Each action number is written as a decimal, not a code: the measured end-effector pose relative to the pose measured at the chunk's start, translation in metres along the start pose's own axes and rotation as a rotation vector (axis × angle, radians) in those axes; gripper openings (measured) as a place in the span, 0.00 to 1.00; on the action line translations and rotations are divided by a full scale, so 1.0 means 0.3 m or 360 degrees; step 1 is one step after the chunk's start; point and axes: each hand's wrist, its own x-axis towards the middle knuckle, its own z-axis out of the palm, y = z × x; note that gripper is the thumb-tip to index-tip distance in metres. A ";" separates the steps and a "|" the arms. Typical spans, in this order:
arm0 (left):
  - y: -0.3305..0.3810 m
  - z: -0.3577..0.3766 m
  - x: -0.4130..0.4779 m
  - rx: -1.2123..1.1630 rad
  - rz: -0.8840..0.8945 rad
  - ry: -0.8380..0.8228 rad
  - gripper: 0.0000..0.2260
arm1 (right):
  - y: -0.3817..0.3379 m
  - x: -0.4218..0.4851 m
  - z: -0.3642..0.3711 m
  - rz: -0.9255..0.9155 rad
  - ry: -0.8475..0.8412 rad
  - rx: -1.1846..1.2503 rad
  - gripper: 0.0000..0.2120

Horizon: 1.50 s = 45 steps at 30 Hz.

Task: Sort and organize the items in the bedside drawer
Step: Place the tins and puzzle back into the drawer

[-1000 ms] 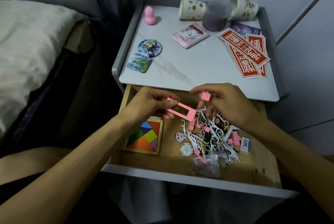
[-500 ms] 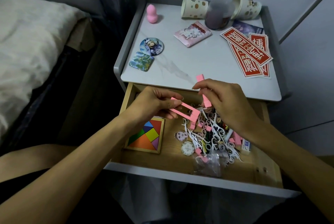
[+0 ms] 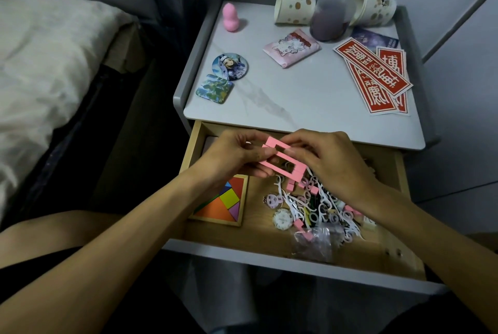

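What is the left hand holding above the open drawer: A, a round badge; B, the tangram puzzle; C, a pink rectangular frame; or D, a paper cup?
C: the left hand pinches the pink rectangular frame, with the right hand curling its fingers on the other side, above the drawer.

Can't see the ends of the frame (image 3: 272, 142) inside the left hand (image 3: 231, 155) and right hand (image 3: 331, 161), nor the left corner of the puzzle (image 3: 226, 204) under the left wrist, can't sort the tangle (image 3: 318, 204) of tiny bits half under the right hand, can't make out the contents of the blurred bag (image 3: 312, 244).
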 end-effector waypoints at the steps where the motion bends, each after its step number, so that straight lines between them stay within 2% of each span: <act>1: -0.001 0.000 -0.001 -0.0015 -0.0005 0.0001 0.09 | 0.000 0.000 0.002 -0.0003 0.0012 0.0005 0.10; 10: 0.000 0.002 -0.001 -0.0085 -0.0047 0.0029 0.10 | 0.001 0.000 0.003 -0.0082 0.0093 -0.0026 0.12; 29: 0.002 0.010 -0.011 -0.0082 -0.0027 0.0094 0.10 | 0.001 0.001 0.017 -0.0151 0.0041 -0.0070 0.14; 31: 0.001 0.008 -0.009 -0.0060 -0.0010 0.0124 0.09 | -0.005 -0.002 0.022 -0.0151 0.0035 -0.0122 0.16; 36: 0.004 -0.012 -0.005 -0.0037 0.0058 0.0239 0.08 | -0.014 -0.015 0.046 -0.0119 0.0022 -0.0285 0.31; 41: 0.007 -0.029 -0.013 -0.0015 0.0093 0.0294 0.09 | -0.024 -0.022 0.057 -0.0227 0.0048 -0.0518 0.28; 45: 0.015 -0.044 -0.023 -0.0026 0.0056 0.0303 0.08 | -0.045 -0.026 0.071 -0.0389 0.0170 -0.0842 0.27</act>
